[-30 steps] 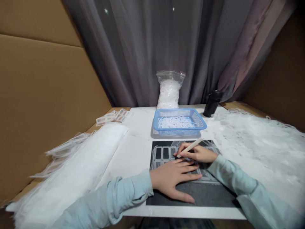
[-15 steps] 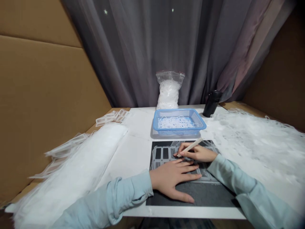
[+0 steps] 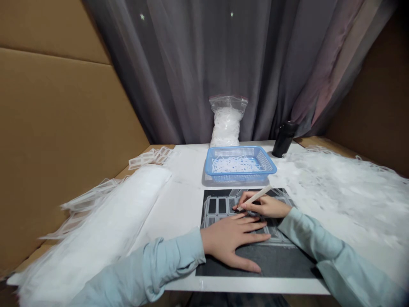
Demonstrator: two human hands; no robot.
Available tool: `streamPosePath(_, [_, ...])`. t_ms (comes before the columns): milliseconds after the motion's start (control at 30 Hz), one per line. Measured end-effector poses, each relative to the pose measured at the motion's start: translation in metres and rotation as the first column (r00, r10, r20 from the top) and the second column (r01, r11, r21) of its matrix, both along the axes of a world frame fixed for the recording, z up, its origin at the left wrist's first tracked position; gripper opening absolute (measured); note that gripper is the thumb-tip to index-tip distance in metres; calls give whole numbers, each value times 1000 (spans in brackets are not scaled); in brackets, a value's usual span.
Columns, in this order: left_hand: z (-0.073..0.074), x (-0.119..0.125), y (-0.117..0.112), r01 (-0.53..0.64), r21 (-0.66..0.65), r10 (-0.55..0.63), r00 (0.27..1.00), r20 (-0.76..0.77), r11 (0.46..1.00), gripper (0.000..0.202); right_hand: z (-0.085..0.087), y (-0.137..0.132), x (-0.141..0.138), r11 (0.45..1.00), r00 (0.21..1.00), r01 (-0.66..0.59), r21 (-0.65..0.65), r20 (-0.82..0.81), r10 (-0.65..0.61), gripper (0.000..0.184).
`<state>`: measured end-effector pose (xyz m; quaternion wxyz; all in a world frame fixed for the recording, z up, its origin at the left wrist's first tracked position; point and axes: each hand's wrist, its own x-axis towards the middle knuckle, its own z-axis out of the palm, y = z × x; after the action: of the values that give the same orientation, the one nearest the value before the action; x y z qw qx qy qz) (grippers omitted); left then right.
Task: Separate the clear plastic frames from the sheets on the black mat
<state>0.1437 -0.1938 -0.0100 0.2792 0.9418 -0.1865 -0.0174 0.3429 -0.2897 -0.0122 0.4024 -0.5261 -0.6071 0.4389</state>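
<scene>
Right hand (image 3: pixel 263 206) pinches a cream stylus (image 3: pixel 257 197) narrowly, tip on a clear plastic lattice (image 3: pixel 219 209) at 12 o'clock. Left hand (image 3: pixel 231 238), fingers spread wide, presses it onto the dark mat (image 3: pixel 255 261); it looks light and flexible, best held flat.

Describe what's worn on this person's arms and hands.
Both arms wear long sleeves of pale blue-green fabric. The left sleeve bunches into creases near the cuff; the right sleeve lies smoother. The left hand and right hand are bare: no gloves, and no ring or watch shows.
</scene>
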Motion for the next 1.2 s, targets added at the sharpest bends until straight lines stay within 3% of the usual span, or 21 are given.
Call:
streamPosePath(233, [2, -1, 0, -3, -11, 3, 1000, -5, 1000, 76, -1, 1, -1, 1000, 999, 14, 6, 50, -15, 36])
streamPosePath(667, [1, 0, -1, -6, 2, 6, 1000, -7, 1000, 75, -2, 0, -2, 1000, 999, -11, -22, -44, 10, 36])
streamPosePath(1200, [3, 0, 0, -6, -6, 6, 1000, -19, 1000, 76, -1, 0, -2, 1000, 1000, -11, 10, 15, 10, 35])
